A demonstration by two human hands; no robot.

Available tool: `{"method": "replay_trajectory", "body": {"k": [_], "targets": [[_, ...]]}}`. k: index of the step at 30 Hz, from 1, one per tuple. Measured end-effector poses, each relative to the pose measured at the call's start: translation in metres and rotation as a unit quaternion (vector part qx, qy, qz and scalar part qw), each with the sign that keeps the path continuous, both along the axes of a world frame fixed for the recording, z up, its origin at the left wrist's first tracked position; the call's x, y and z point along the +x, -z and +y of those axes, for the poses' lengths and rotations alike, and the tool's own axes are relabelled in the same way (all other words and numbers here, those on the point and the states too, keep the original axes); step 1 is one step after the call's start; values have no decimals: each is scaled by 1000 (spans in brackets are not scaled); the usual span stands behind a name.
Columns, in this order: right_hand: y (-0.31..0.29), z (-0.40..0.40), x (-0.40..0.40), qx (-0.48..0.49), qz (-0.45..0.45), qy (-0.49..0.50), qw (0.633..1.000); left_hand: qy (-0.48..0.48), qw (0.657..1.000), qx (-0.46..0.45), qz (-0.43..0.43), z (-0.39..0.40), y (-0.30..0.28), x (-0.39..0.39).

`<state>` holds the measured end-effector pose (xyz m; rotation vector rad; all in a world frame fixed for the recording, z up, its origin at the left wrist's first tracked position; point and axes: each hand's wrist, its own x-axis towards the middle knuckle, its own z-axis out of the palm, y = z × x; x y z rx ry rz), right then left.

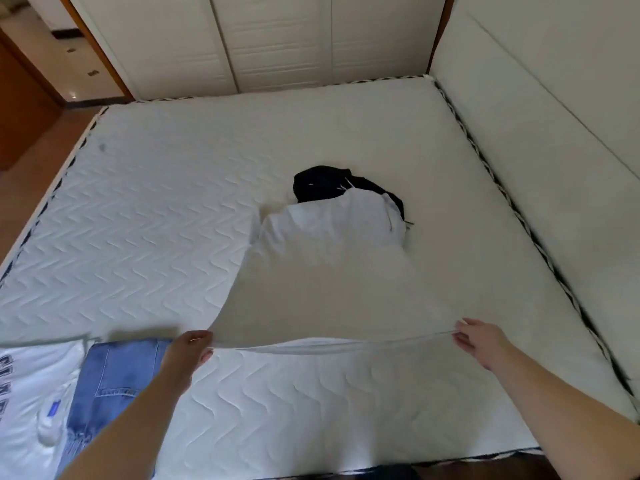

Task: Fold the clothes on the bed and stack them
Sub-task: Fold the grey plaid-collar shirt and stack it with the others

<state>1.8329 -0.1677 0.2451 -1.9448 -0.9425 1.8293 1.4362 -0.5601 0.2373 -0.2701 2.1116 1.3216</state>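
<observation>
A cream-white garment (332, 289) stretches between both hands; beyond it lies black clothing (322, 183). Beside the left hand (187, 355), blue denim (114, 372) and a white top (31, 386) with dark lettering, on a white chevron-quilted mattress (156, 209).

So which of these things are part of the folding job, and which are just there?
Part of the job:
white garment, held by left hand and right hand
black garment
jeans
white printed top
bed

Just there:
wardrobe doors
headboard
</observation>
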Motion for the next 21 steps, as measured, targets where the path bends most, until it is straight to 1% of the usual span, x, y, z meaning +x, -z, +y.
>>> {"method": "replay_trajectory", "body": {"k": [2, 4, 8, 11, 16, 21], "targets": [[18, -14, 22, -48, -18, -9, 999, -10, 1000, -24, -17, -18, 21, 24], [33, -26, 42, -75, -27, -21, 997, -41, 997, -41, -43, -33, 37, 45], [58, -47, 71, -107, -43, -29, 993, -48, 993, -81, -68, -63, 60, 85], [76, -64, 94, -127, -71, -37, 989, -62, 991, -85, -84, -85, 75, 113], [106, -97, 137, -119, -151, -31, 981, -52, 988, -130, -72, -124, 98, 140], [132, -130, 159, -94, -175, -47, 979, -15, 984, -166, -64, -153, 124, 150]]}}
